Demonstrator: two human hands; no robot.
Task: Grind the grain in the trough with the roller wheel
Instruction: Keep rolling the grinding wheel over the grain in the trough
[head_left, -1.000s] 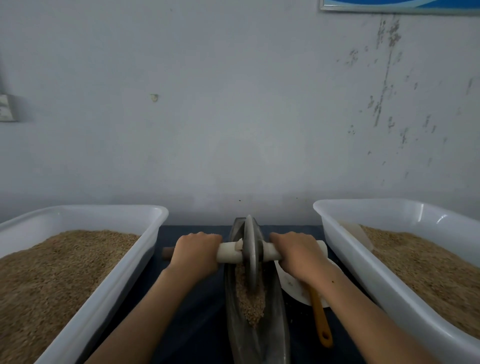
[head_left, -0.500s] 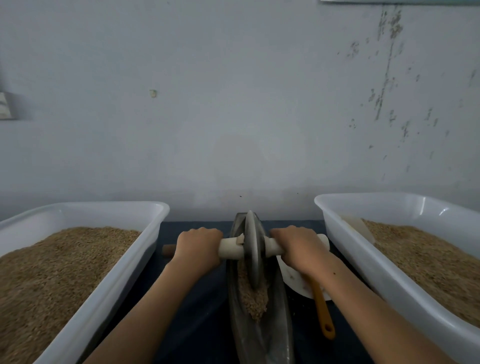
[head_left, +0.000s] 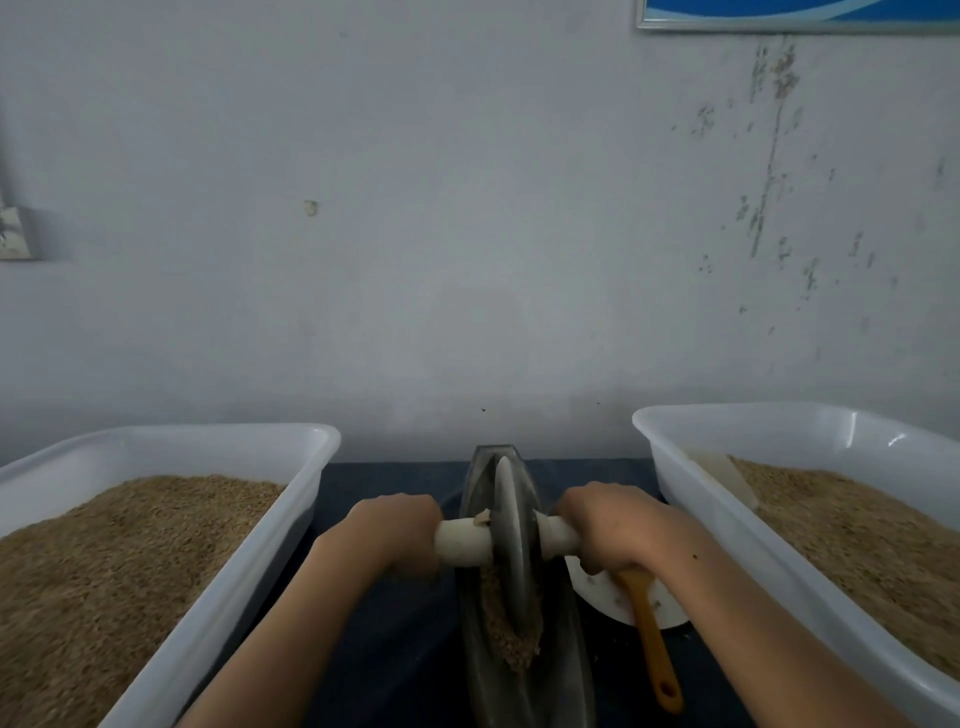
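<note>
1. Grain (head_left: 511, 631), tan and coarsely broken, lies heaped in the narrow, boat-shaped dark metal trough (head_left: 569, 670) on the dark blue tabletop (head_left: 395, 649), between two white plastic tubs.
2. The grey metal roller wheel (head_left: 509, 535) stands upright on edge in the trough, its rim pressed into the heap.
3. The left hand (head_left: 387, 530) and right hand (head_left: 605, 525) each wrap curled fingers tightly around the pale wooden axle handle (head_left: 462, 540), one either side of the wheel.
</note>
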